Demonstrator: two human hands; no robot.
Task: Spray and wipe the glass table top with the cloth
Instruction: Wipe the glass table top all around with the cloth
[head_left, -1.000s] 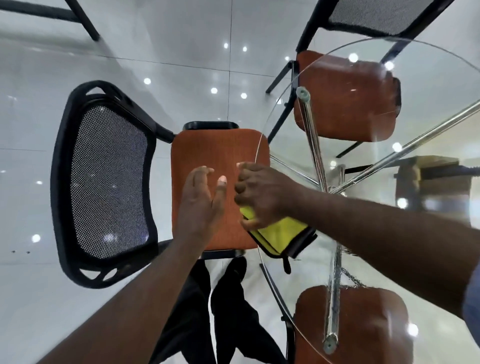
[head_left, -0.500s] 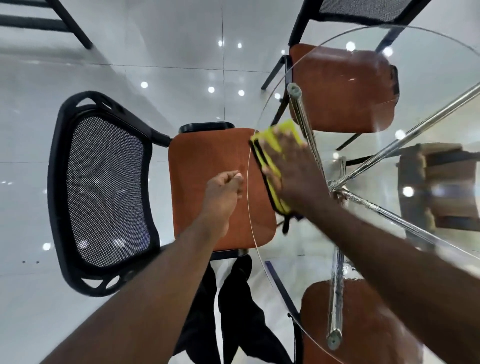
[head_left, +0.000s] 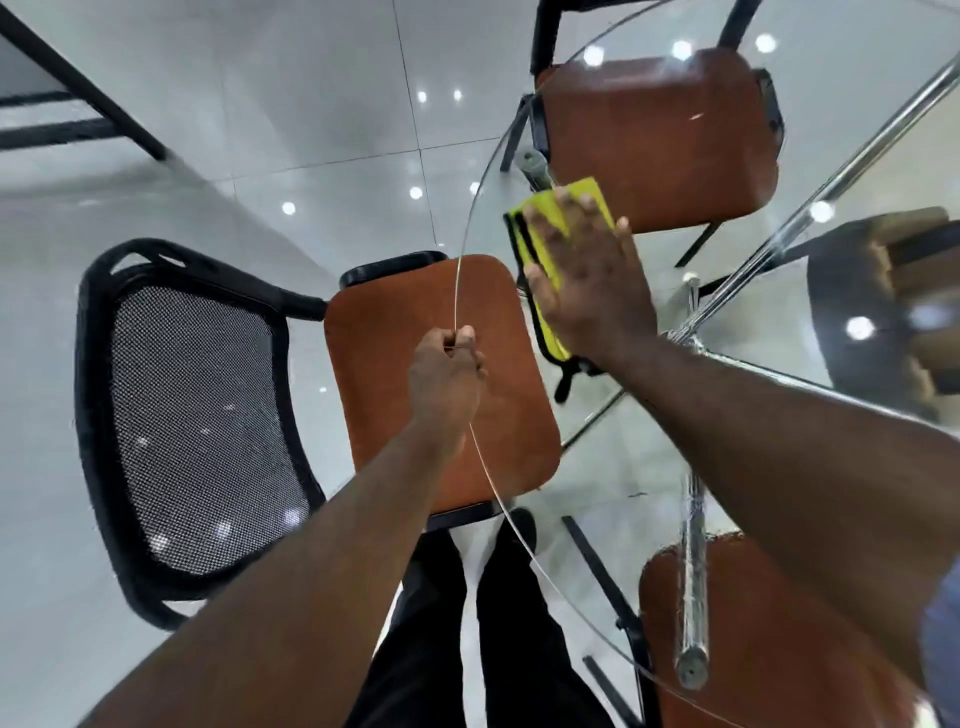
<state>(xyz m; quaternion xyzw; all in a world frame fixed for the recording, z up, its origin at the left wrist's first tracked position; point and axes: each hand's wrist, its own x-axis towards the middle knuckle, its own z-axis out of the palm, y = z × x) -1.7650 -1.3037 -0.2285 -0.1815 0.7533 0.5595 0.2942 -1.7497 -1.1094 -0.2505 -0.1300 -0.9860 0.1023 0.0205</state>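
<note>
The right hand (head_left: 592, 291) lies flat, fingers spread, pressing the yellow cloth (head_left: 552, 335) on the glass table top (head_left: 623, 457), at 1 o'clock from the left hand (head_left: 447, 379), which grips the rim. Best to push evenly, in long wipes.

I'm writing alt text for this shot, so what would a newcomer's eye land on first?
The bright yellow cloth, pressed flat under the right hand on the round glass table top, right of centre. Next, the left hand curled on the glass rim at mid-frame. Below it is the orange chair seat, partly under the glass, with its black mesh back at left.
</note>
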